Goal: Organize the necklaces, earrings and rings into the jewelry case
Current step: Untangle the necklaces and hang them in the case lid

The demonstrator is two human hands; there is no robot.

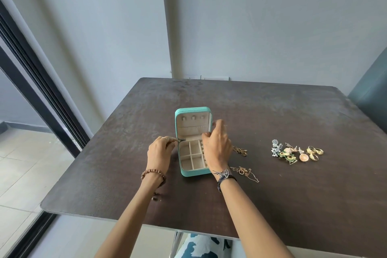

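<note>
Necklaces [243,161] — two — beside case [193,142]

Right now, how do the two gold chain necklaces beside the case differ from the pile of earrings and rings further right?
The necklaces are thin tangled gold chains, lying in two small heaps close to the turquoise jewelry case. The earrings and rings are chunkier pieces in silver, green, orange and gold, clustered together well away from the case. Both groups lie on the dark table, none yet inside the case.
</note>
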